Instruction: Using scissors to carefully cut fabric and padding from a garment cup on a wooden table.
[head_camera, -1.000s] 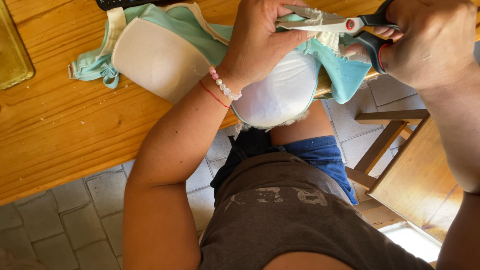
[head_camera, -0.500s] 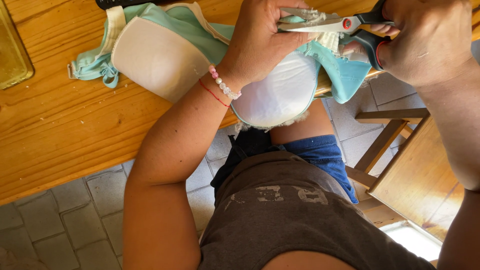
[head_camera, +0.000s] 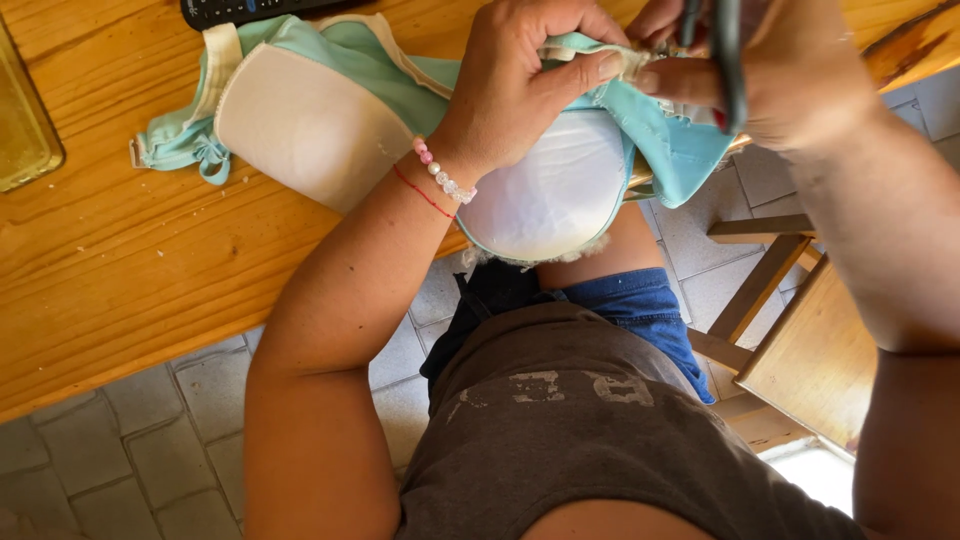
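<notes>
A mint-green bra (head_camera: 330, 110) with pale padded cups lies half on the wooden table (head_camera: 110, 260), one white cup (head_camera: 550, 190) hanging over the edge. My left hand (head_camera: 530, 75) pinches the cup's upper edge between thumb and fingers; a bead bracelet and a red thread sit on its wrist. My right hand (head_camera: 780, 70) holds dark-handled scissors (head_camera: 725, 55) at that same edge, right beside my left fingers. The blades are hidden behind the hands.
A dark remote control (head_camera: 250, 10) lies at the table's far edge. A greenish glass tray (head_camera: 25, 130) sits at the left. A wooden chair (head_camera: 800, 340) stands at the right on the tiled floor (head_camera: 130, 450). My lap is below.
The scissors have turned from lying flat across the cup's top to standing nearly upright in my right hand. Both hands have closed in on the fabric edge.
</notes>
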